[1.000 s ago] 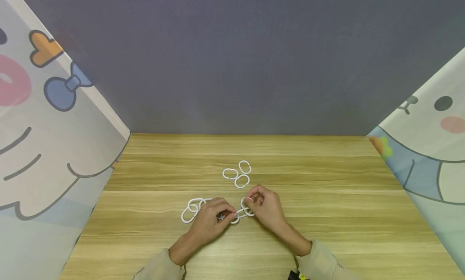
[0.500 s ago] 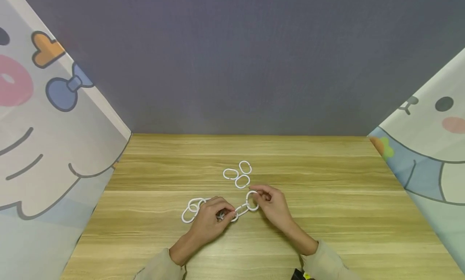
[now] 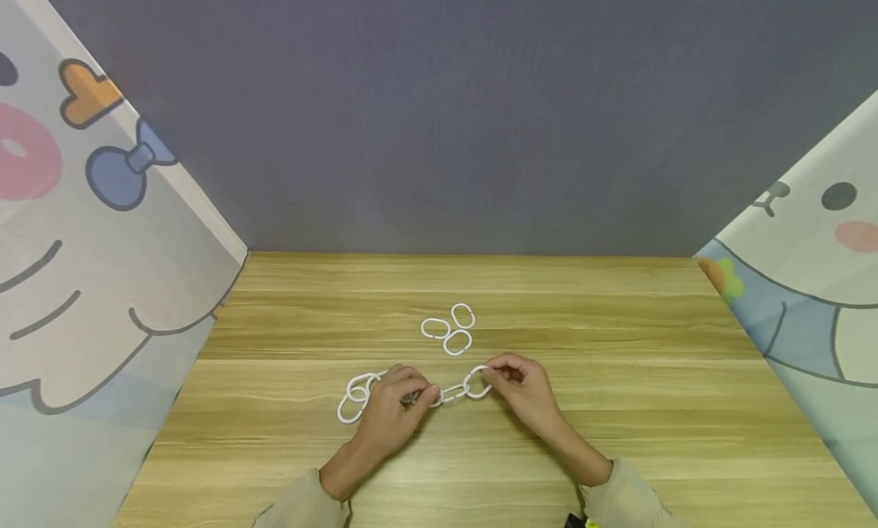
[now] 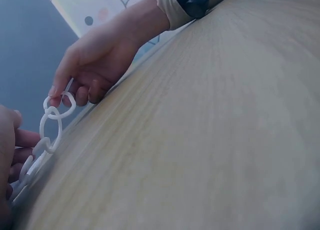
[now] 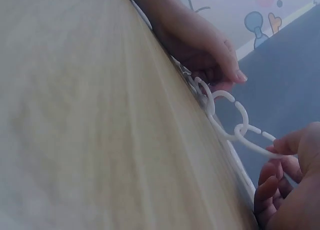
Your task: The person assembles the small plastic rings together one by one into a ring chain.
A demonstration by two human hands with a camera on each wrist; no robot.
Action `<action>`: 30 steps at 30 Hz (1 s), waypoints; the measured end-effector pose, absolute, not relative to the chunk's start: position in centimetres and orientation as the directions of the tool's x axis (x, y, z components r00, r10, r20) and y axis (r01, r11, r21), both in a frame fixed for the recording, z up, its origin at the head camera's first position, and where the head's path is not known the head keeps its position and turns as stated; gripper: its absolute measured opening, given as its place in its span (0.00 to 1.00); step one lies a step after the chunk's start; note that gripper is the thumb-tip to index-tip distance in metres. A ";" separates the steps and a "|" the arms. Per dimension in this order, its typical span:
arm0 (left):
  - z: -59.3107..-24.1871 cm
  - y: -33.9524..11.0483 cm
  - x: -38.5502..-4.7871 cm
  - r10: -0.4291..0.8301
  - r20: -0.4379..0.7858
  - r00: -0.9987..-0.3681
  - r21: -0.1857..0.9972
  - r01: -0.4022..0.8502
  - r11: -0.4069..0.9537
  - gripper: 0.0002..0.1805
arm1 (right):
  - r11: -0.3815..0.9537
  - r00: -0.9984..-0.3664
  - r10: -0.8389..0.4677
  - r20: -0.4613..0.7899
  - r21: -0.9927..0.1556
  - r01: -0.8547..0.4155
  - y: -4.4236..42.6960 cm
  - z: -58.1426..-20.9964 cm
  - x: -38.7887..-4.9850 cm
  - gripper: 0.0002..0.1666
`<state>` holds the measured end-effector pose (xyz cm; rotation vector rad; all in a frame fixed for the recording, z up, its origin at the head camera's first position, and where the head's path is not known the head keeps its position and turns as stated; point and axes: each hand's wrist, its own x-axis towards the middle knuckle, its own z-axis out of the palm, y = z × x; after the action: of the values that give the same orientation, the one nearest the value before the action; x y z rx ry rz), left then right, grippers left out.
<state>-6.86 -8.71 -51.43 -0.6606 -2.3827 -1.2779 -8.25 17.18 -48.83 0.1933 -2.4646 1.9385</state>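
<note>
A chain of white oval links runs across the wooden table. The right hand (image 3: 530, 395) pinches its end link (image 3: 476, 383) between thumb and fingertips. One link (image 3: 453, 394) spans between the hands, joined to that end link. Thumb and forefinger of the left hand (image 3: 392, 410) pinch a link beside it, and the palm hides part of the chain. More joined links (image 3: 351, 409) lie left of the left hand. In the right wrist view, the linked rings (image 5: 243, 115) stretch between both hands, and small gaps show in them.
Three loose white links (image 3: 435, 328) lie close together farther back on the wooden table (image 3: 617, 345). A grey panel (image 3: 466, 116) stands behind the table, with cartoon-printed panels on both sides. A dark and yellow object (image 3: 581, 522) shows by the right sleeve.
The right hand has moved right with the end link, and the link between the hands is drawn out straighter. The left hand has shifted slightly left and up, moving the links beside it.
</note>
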 end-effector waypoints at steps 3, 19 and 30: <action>-51.6 -8.8 -6.9 0.230 0.540 -0.810 0.655 0.576 0.489 0.08 | 0.213 -0.992 -0.114 0.063 -0.973 -0.086 17.3 -49.1 -8.2 0.03; -51.1 -8.1 -6.8 0.206 0.535 -0.819 0.666 0.559 0.494 0.13 | 0.204 -0.959 -0.257 0.121 -0.963 -0.176 17.6 -50.1 -8.4 0.06; -51.1 -7.5 -6.7 0.275 0.443 -0.854 0.664 0.518 0.540 0.07 | 0.227 -0.948 -0.297 0.114 -0.956 -0.186 17.6 -50.2 -8.4 0.05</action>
<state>-6.70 -7.46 -51.13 -0.6602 -2.4945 -1.2153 -8.40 17.58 -50.22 0.5003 -2.5316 1.9486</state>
